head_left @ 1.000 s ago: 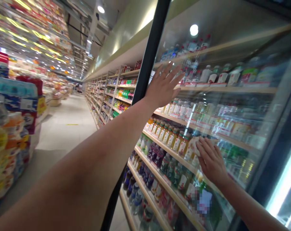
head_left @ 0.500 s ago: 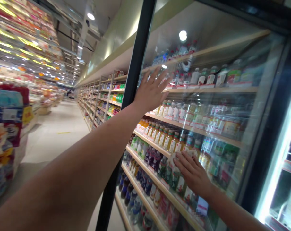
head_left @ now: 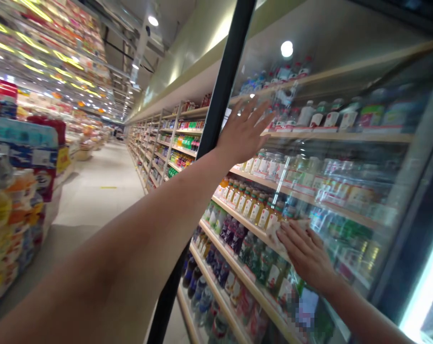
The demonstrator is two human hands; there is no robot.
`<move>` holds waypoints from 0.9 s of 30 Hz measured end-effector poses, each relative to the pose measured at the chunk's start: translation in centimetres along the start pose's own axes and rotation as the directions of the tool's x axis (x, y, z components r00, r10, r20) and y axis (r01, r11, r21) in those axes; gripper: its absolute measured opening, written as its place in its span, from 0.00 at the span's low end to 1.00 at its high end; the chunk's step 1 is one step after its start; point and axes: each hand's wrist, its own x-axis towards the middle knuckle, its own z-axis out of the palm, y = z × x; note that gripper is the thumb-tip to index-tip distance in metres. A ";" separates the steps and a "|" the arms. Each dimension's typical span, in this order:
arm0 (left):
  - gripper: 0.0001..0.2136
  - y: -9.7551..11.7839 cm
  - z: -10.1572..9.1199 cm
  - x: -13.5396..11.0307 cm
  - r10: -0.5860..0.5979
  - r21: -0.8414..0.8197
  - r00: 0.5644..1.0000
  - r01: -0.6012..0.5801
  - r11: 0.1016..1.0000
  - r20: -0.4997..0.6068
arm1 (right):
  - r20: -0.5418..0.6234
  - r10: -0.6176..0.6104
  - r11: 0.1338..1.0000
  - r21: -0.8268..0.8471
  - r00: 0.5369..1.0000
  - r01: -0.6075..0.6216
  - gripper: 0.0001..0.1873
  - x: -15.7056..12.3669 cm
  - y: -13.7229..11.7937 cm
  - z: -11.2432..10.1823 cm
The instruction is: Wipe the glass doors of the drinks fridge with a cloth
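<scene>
Right hand [head_left: 305, 251]: holding pale cloth [head_left: 274, 234] under flattened fingers, against near-right glass door [head_left: 232, 52], seemingly for even contact. Left hand [head_left: 243, 129]: empty, spread at door's left edge, apparently steadying it.

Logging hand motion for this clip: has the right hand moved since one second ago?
Yes. The right hand is slightly lower and nearer the black door frame beside the left hand.
</scene>
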 end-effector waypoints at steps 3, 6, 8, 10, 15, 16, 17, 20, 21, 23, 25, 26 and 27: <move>0.27 0.1 -0.2 0.0 -0.005 -0.030 1.000 0.005 1.000 -0.010 | -0.113 0.085 0.992 -0.088 0.990 -0.096 0.38 1.8 3.6 -0.9; 0.28 0.3 -0.5 0.0 -0.003 -0.031 1.000 0.004 1.000 0.020 | -0.284 0.269 0.948 -0.088 0.920 -0.305 0.36 4.4 8.1 -2.0; 0.28 0.4 -0.8 0.0 -0.002 -0.023 0.999 0.003 1.000 0.049 | -0.337 0.343 0.922 -0.059 0.877 -0.383 0.34 5.9 10.7 -2.5; 0.27 0.6 -1.1 0.0 -0.004 -0.013 0.998 0.005 1.000 0.065 | -0.344 0.384 0.906 -0.037 0.857 -0.421 0.34 7.1 12.5 -3.0; 0.25 0.9 -1.5 -0.1 -0.010 0.016 0.999 0.009 1.000 0.042 | -0.303 0.476 0.872 0.039 0.826 -0.488 0.34 9.3 13.3 -3.7; 0.25 0.9 -1.6 -0.1 -0.008 0.016 0.999 0.007 1.000 0.043 | -0.291 0.479 0.871 0.046 0.828 -0.489 0.34 9.5 12.6 -3.7; 0.25 0.9 -1.6 -0.1 -0.006 0.015 0.999 0.006 1.000 0.047 | -0.275 0.464 0.881 0.042 0.842 -0.471 0.34 9.5 11.5 -3.5; 0.26 0.9 -1.8 0.0 0.004 0.018 0.999 -0.005 1.000 0.054 | -0.249 0.339 0.936 -0.011 0.907 -0.353 0.34 8.5 7.1 -2.7; 0.26 0.9 -1.9 0.0 0.003 0.025 0.999 -0.005 1.000 0.053 | -0.236 0.266 0.959 -0.037 0.935 -0.282 0.35 8.0 5.8 -2.4; 0.25 0.9 -1.9 0.1 0.004 0.035 0.999 -0.005 0.999 0.044 | -0.168 0.104 0.990 -0.080 0.980 -0.119 0.35 7.1 4.3 -1.9; 0.25 0.9 -1.8 0.1 -0.003 0.039 0.999 0.001 0.999 0.042 | -0.158 0.064 0.991 -0.109 0.985 -0.081 0.34 6.7 5.4 -1.9; 0.26 0.9 -1.8 0.1 -0.004 0.037 0.999 0.002 0.999 0.045 | -0.197 0.108 0.984 -0.122 0.974 -0.134 0.34 6.8 6.9 -2.1; 0.26 0.9 -1.8 0.1 0.000 0.032 0.999 -0.001 1.000 0.047 | -0.264 0.184 0.966 -0.127 0.947 -0.224 0.33 6.9 8.9 -2.4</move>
